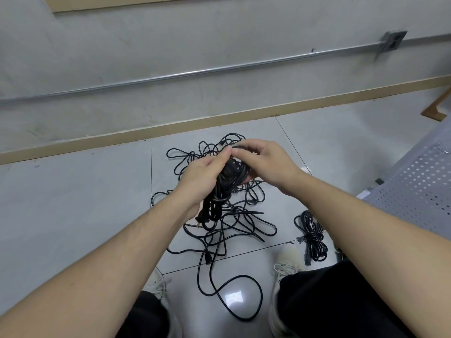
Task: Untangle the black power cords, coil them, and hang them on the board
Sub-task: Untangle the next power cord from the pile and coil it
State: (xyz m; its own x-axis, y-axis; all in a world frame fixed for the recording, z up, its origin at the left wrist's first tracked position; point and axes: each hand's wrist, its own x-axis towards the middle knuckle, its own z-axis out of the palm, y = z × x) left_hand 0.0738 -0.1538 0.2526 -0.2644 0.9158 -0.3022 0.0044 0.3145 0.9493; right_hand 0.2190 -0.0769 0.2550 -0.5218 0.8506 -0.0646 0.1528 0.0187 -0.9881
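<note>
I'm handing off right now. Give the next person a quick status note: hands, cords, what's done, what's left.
Left hand: grips the coiled cord bundle around its middle.
Right hand: fingers pinch the cord at the bundle's top, apparently finishing the wrap.
Tangled pile of black cords lies on the floor tiles below the hands; one loose loop trails between the shoes.
Done: one finished coil lies on the floor to the right.
Left: secure the held bundle, untangle and coil the pile, hang everything. No hung cords are in view.

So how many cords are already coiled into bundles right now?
2: one coiled bundle gripped in both hands over the loose tangle, one finished bundle on the floor by the right shoe. More may sit outside view.
</note>
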